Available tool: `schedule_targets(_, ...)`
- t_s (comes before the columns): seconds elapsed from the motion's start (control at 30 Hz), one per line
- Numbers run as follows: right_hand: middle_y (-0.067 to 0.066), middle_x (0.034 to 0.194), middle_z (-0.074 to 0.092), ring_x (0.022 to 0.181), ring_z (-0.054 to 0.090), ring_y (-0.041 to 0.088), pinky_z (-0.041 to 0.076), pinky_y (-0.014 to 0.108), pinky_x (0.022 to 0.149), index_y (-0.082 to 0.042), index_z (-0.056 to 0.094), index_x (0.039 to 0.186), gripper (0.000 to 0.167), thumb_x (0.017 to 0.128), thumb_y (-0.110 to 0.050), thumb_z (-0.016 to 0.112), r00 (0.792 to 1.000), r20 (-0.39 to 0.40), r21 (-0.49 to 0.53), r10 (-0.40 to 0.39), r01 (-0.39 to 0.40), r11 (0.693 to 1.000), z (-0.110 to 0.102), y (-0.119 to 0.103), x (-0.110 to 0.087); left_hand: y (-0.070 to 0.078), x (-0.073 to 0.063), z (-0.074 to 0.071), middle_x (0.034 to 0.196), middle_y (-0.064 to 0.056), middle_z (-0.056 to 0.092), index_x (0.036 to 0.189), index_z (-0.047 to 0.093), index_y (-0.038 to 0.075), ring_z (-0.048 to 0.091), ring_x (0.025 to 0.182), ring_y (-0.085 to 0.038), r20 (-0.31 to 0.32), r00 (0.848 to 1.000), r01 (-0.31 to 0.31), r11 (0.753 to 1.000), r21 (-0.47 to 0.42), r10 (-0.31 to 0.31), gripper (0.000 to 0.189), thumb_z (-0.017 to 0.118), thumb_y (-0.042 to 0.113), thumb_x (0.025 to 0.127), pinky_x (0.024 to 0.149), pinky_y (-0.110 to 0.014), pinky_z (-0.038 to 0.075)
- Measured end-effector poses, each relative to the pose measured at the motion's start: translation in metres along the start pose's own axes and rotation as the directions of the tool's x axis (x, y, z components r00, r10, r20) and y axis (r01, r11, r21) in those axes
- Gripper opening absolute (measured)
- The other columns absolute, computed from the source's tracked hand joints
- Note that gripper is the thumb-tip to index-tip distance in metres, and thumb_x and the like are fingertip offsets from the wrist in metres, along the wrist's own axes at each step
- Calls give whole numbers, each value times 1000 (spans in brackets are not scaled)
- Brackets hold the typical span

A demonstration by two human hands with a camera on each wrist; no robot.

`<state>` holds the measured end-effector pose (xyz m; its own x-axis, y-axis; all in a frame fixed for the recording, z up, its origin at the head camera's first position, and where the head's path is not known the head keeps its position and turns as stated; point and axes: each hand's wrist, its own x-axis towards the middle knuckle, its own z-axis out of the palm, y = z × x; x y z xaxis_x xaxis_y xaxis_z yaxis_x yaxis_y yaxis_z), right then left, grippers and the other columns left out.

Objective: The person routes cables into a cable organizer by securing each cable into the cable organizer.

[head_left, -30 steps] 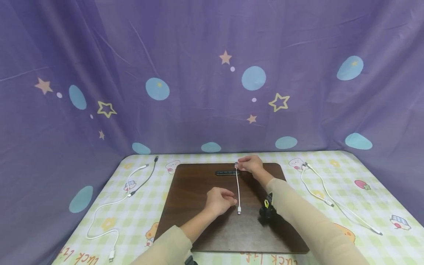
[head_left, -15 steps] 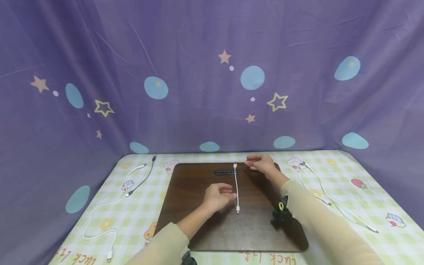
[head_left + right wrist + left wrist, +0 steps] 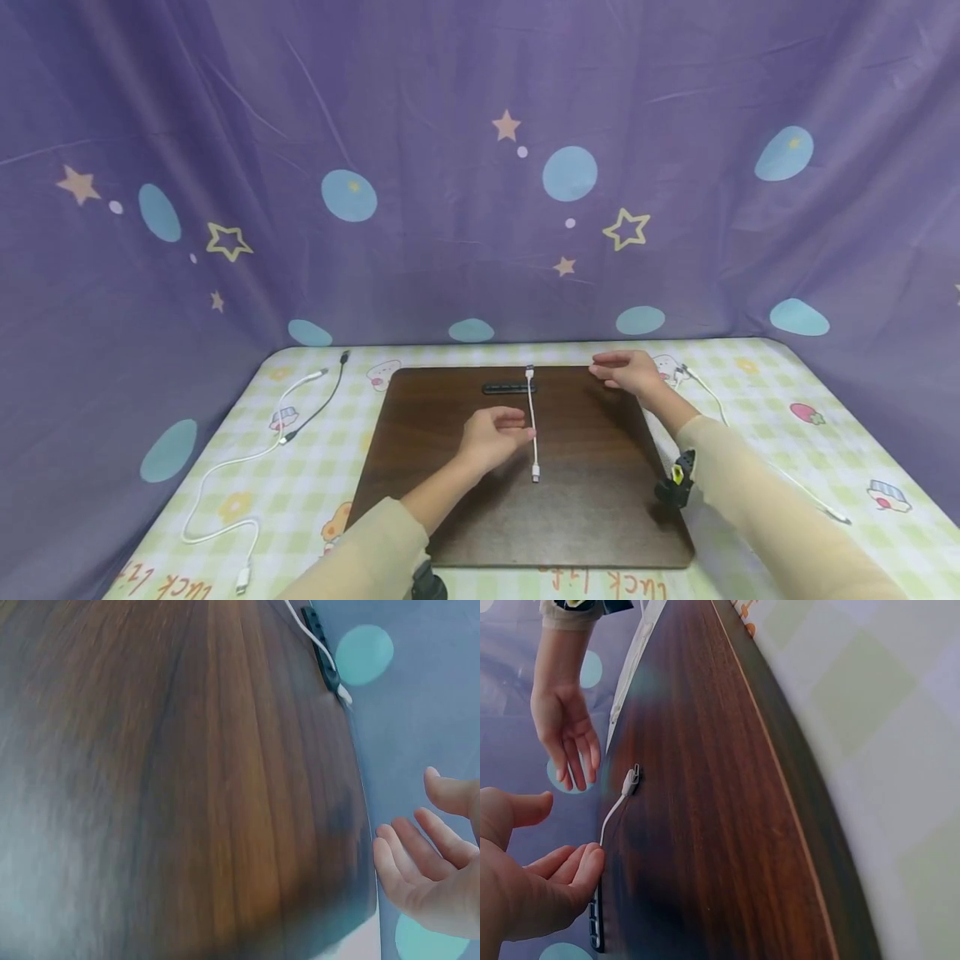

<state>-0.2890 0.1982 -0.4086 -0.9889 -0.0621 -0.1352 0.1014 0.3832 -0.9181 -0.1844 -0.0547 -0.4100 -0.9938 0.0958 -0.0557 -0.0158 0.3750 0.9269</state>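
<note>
A short white USB cable (image 3: 532, 421) lies lengthwise on a dark brown wooden board (image 3: 600, 525). Its far end crosses a small black slotted strip (image 3: 495, 388) near the board's back edge. My left hand (image 3: 491, 439) hovers just left of the cable. In the left wrist view the left hand (image 3: 540, 889) has its thumb apart from loosely bent fingers, with nothing held. Over the board's far right corner is my right hand (image 3: 628, 372); the right wrist view shows this right hand (image 3: 435, 862) holding nothing, its fingers spread from the thumb.
On the checked tablecloth (image 3: 300, 500) left of the board lie a long white cable (image 3: 198, 500) and a short black cable (image 3: 318, 408). More white cable (image 3: 716, 396) lies to the right, partly hidden by my right arm. A purple curtain (image 3: 450, 250) stands behind.
My right hand has left the cable's far end and moved right to the board's far right corner. The left hand stays beside the cable, which lies on the board as before.
</note>
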Motion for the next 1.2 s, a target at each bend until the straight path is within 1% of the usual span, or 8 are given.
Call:
schedule_targets(0.2,23,133,58,88,65,-1,57,28,91,8,52,132,51,92,-20,65,1000,-16,-17,2,-2,1000,-18,3,-11,1,4,3,106,-20,72,112,65,-6,71,98,-28,10,1000,0,1000,-28,1,38,75,12,81,79,-30,61)
schedule_targets(0.3,12,114,71,84,66,-2,58,26,89,8,52,131,51,91,-21,65,999,-34,-13,16,-16,1000,-27,6,-14,2,6,5,106,-20,72,112,65,-5,71,97,-28,16,1000,8,999,-39,-7,38,76,12,80,79,-29,61)
schedule_targets(0.43,-3,101,74,84,69,1,58,26,87,10,51,131,52,92,-21,65,998,-58,40,38,-36,999,-39,12,-16,3,8,8,106,-19,72,111,65,-5,71,97,-27,18,1000,10,999,-40,-9,38,76,13,80,78,-29,61)
schedule_targets(0.57,-4,96,75,81,69,0,57,27,88,13,48,132,54,92,-19,64,996,-75,103,55,-47,994,-49,18,-17,5,10,10,107,-19,72,111,66,-5,71,99,-28,19,1000,0,1000,-18,1,38,76,14,80,79,-29,61)
schedule_targets(0.67,-7,92,74,78,69,-2,58,28,87,14,46,133,56,92,-19,64,995,-80,111,61,-51,993,-56,20,-20,8,11,11,109,-18,72,112,66,-3,70,101,-28,25,1000,-3,1000,7,3,38,76,16,80,80,-30,60)
schedule_targets(0.83,-2,95,76,74,68,-4,58,26,85,14,43,135,58,93,-21,63,994,-85,112,70,-61,992,-67,22,-23,11,12,12,110,-17,72,114,65,-2,70,102,-28,40,999,0,1000,30,-2,40,76,18,81,83,-32,60)
schedule_targets(1.03,-15,80,72,69,67,-6,59,20,79,17,38,136,59,94,-17,62,994,-71,173,84,-70,982,-76,27,-25,16,12,16,112,-18,71,114,65,-3,69,103,-29,58,998,-9,1000,17,8,41,76,18,81,85,-33,60)
schedule_targets(1.2,-15,70,71,64,67,-5,59,19,75,18,37,136,58,93,-13,61,988,-100,197,114,-92,976,-85,33,-24,19,13,21,113,-18,70,115,64,-2,69,103,-28,76,997,7,1000,-1,-7,41,76,18,81,83,-31,60)
